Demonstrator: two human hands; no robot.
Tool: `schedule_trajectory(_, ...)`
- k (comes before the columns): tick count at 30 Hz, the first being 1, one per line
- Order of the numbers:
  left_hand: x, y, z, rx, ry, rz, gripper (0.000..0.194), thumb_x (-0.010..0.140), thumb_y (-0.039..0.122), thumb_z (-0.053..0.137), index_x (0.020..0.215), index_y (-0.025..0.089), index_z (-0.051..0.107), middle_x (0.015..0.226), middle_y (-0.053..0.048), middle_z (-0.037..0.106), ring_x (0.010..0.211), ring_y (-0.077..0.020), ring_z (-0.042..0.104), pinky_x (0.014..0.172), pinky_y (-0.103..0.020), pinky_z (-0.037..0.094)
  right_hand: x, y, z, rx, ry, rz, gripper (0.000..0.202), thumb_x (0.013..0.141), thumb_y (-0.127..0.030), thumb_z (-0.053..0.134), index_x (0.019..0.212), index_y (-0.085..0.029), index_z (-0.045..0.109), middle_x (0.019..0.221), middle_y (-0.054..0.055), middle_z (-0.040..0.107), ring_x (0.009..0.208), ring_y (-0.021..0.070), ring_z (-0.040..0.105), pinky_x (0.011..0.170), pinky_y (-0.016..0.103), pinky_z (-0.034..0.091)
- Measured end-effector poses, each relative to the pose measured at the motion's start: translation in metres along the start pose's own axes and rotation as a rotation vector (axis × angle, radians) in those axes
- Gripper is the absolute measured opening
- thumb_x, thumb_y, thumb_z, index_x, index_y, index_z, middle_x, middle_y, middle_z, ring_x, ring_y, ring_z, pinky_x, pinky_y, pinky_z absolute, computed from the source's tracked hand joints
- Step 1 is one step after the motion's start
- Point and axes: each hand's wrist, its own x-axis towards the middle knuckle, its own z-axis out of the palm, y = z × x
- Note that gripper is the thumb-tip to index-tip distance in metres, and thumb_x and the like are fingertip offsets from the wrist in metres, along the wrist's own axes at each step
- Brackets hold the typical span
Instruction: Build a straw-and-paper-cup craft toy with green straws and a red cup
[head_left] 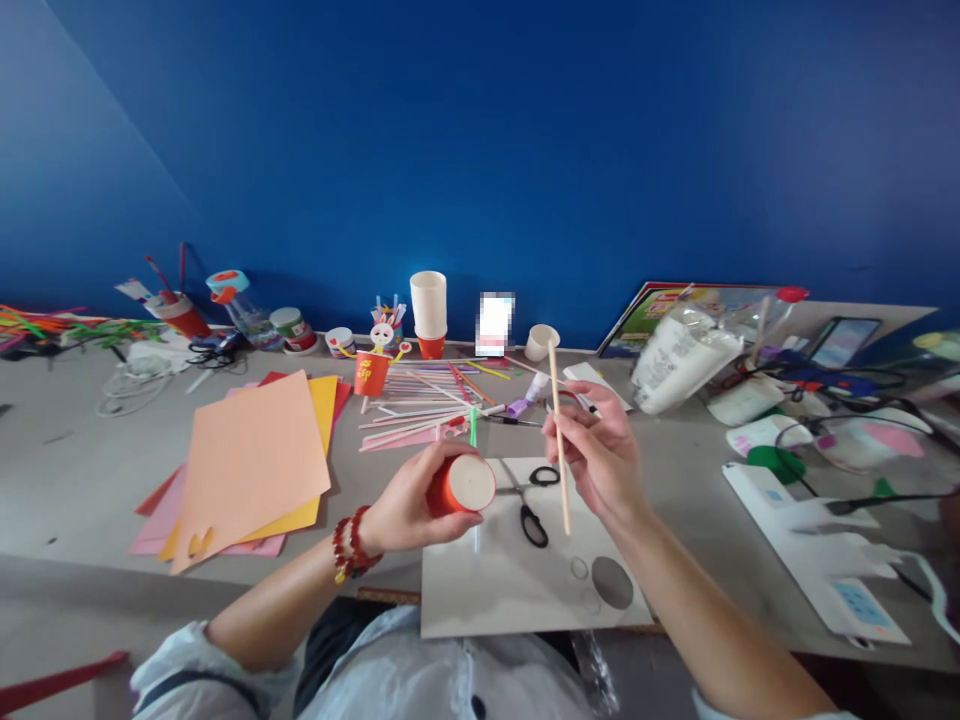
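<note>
Strips (82, 328) in orange, green and other colours lie at the far left, along the foot of the blue wall (300, 130). A stack of coloured sheets (255, 460), peach on top, takes up the left part of the grey table (60, 460); its edges fan unevenly, and its near corner comes close to the table's front edge. To its right, a red cup with a rabbit figure (370, 374) stands upright towards the wall, beside loose sticks (420, 405) that crowd the strip behind the hands. A band of grey tabletop separates the stack from the left hand (409, 500).

That hand is curled around a red paper cup (471, 483), thumb below and fingers over the top, with the cup's round white end facing up to the camera. The cup is in front of the chest, over the left part of a white board (465, 600), which juts past the table's front edge. Scissors (523, 505) lie on the board between the two hands, handles spread. The right hand (600, 455) pinches a pale stick (562, 470) near its middle; the stick's lower end points down over the board. Grey tabletop runs between the right forearm and a white power strip (776, 550), whose near end sits close to the front edge.
</note>
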Motion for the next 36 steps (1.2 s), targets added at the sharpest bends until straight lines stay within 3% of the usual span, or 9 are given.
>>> schedule_trajectory(4,-0.004,0.000,-0.004,0.085,-0.019,0.000,0.060,0.075,0.036,0.076,0.126,0.023,0.047,0.117,-0.013,0.063,0.104,-0.0271,0.064,0.090,-0.041,0.053,-0.012,0.001,0.002,-0.136,-0.137,-0.108,0.017,0.091,-0.031,0.060,0.098,-0.023,0.072,0.090,0.005,0.075,0.073,0.0198,0.071,0.064,0.035,0.060)
schedule_trajectory(7,-0.004,0.002,-0.007,0.162,-0.016,0.026,0.061,0.076,0.037,0.076,0.127,0.023,0.046,0.116,-0.013,0.064,0.105,-0.0271,0.063,0.090,-0.041,0.053,-0.019,-0.005,0.000,-0.379,-0.206,-0.160,0.024,0.092,-0.032,0.060,0.113,-0.025,0.070,0.096,0.007,0.076,0.079,0.0225,0.072,0.065,0.037,0.060)
schedule_trajectory(10,-0.004,0.003,-0.010,0.251,-0.010,0.067,0.061,0.077,0.037,0.074,0.128,0.022,0.046,0.117,-0.013,0.064,0.107,-0.0274,0.063,0.093,-0.042,0.053,-0.023,-0.012,-0.003,-0.777,-0.187,-0.412,0.013,0.089,-0.027,0.065,0.099,-0.026,0.073,0.079,0.004,0.071,0.071,0.0200,0.066,0.068,0.036,0.056)
schedule_trajectory(13,-0.004,0.001,-0.011,0.351,-0.019,0.101,0.060,0.078,0.037,0.071,0.130,0.020,0.045,0.118,-0.014,0.065,0.109,-0.0285,0.063,0.095,-0.044,0.052,-0.029,-0.018,-0.009,-1.030,-0.265,-0.606,0.013,0.091,-0.021,0.060,0.096,-0.023,0.073,0.087,0.007,0.068,0.084,0.0222,0.064,0.078,0.037,0.053)
schedule_trajectory(16,-0.006,-0.002,-0.012,0.437,-0.028,0.145,0.061,0.079,0.037,0.068,0.132,0.019,0.043,0.118,-0.015,0.066,0.110,-0.0297,0.064,0.095,-0.045,0.053,-0.037,-0.019,-0.015,-1.115,-0.485,-0.612,0.036,0.097,-0.013,0.045,0.130,-0.019,0.059,0.104,0.010,0.067,0.092,0.0198,0.064,0.077,0.031,0.052)
schedule_trajectory(19,-0.006,-0.003,-0.013,0.491,-0.044,0.177,0.062,0.079,0.038,0.065,0.134,0.017,0.042,0.117,-0.015,0.066,0.109,-0.0306,0.065,0.093,-0.046,0.054,-0.044,-0.016,-0.020,-1.291,-0.617,-0.635,0.045,0.098,-0.011,0.041,0.142,-0.019,0.050,0.086,0.005,0.066,0.077,0.0168,0.062,0.067,0.026,0.047)
schedule_trajectory(25,-0.004,-0.001,-0.012,0.526,-0.060,0.181,0.061,0.080,0.046,0.066,0.130,0.017,0.046,0.114,-0.015,0.068,0.105,-0.0301,0.067,0.089,-0.044,0.056,-0.048,-0.010,-0.020,-1.491,-0.569,-0.746,0.036,0.100,-0.016,0.046,0.132,-0.024,0.062,0.070,0.000,0.059,0.062,0.0117,0.056,0.057,0.025,0.035)
schedule_trajectory(29,-0.003,-0.002,-0.010,0.570,-0.025,0.194,0.068,0.076,0.059,0.070,0.124,0.017,0.049,0.107,-0.014,0.070,0.097,-0.0299,0.069,0.083,-0.043,0.058,-0.049,-0.007,-0.019,-1.555,-0.564,-0.784,0.037,0.101,-0.018,0.046,0.133,-0.026,0.062,0.065,-0.002,0.055,0.058,0.0123,0.052,0.055,0.029,0.031)
schedule_trajectory(36,-0.005,-0.002,-0.011,0.608,-0.012,0.184,0.067,0.077,0.062,0.068,0.123,0.017,0.050,0.106,-0.015,0.071,0.097,-0.0303,0.070,0.083,-0.044,0.059,-0.052,-0.007,-0.020,-1.576,-0.662,-0.745,0.047,0.098,-0.010,0.040,0.141,-0.026,0.053,0.069,-0.002,0.058,0.058,0.0134,0.050,0.054,0.031,0.028)
